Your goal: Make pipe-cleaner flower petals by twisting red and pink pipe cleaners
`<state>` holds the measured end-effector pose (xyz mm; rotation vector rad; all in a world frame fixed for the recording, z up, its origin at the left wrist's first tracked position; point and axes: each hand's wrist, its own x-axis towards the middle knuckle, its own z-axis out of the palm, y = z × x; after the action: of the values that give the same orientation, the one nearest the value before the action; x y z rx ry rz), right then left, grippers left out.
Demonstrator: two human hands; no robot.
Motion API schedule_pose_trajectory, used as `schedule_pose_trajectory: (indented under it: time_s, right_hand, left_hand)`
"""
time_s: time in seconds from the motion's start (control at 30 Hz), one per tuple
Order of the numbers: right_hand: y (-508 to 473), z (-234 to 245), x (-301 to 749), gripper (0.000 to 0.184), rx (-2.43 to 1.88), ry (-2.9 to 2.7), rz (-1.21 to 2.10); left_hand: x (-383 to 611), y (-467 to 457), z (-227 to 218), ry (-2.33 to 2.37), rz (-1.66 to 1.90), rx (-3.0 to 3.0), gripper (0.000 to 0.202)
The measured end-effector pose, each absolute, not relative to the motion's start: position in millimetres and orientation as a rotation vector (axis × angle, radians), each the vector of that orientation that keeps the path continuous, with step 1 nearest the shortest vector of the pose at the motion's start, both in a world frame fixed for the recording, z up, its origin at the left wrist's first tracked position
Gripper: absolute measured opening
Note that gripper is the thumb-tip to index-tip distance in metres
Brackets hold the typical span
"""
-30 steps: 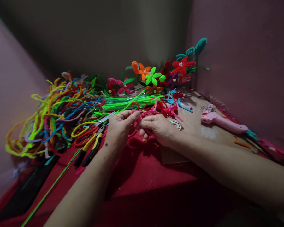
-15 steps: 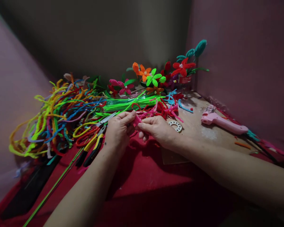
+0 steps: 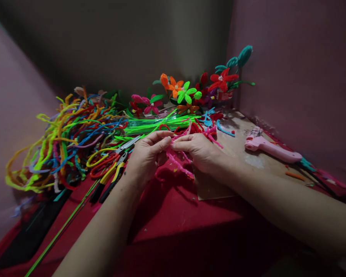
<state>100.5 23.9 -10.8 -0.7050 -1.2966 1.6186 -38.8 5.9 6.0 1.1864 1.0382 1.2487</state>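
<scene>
My left hand (image 3: pixel 150 154) and my right hand (image 3: pixel 200 152) meet over the middle of the table, thumbs and fingers pinched together. Between them they grip a fuzzy pink pipe cleaner (image 3: pixel 181 167), whose strands hang below the fingertips toward the red cloth. The pinched part itself is mostly hidden by the fingers. Just behind the hands lie loose red and pink pipe cleaner pieces (image 3: pixel 212 134). Beside my left hand rest scissors (image 3: pixel 101 158) with yellow and red handles and black-and-yellow pliers (image 3: pixel 112 181).
A heap of multicoloured pipe cleaners (image 3: pixel 57 142) fills the left. Bright green stems (image 3: pixel 158 125) lie behind, with pipe cleaner flowers (image 3: pixel 186 93) against the wall. On the right, a pink glue gun (image 3: pixel 272 150) sits on a brown board (image 3: pixel 213 184). A red cloth (image 3: pixel 173 223) covers the table.
Pink strands now hang visibly below my fingers, where only a small pink bit showed before. My hands have shifted slightly up, and the ring-shaped disc is now covered by my right hand.
</scene>
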Motion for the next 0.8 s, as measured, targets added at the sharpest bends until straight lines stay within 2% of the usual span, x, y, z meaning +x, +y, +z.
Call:
schedule_pose_trajectory:
  time_s: [0.17,0.33,0.43,0.57,0.8]
  right_hand:
    - [33,-14,99,0.012,-0.721,-1.087,1.592]
    - [40,-15,101,0.01,-0.764,-0.943,1.574]
    - [41,-15,101,0.012,-0.779,-0.889,1.595]
    - [40,-16,100,0.013,-0.759,-0.905,1.612]
    - [41,-18,101,0.009,-0.832,-1.037,1.565]
  left_hand:
    - [-42,3,8,1.092,1.337,1.589,0.027]
    - [-40,-2,3,1.211,1.28,2.411,0.019]
    - [-39,-1,-3,1.219,1.272,2.691,0.016]
    - [-38,-2,0,1.191,1.294,2.713,0.013]
    - [-39,-8,11,1.175,1.216,2.218,0.009]
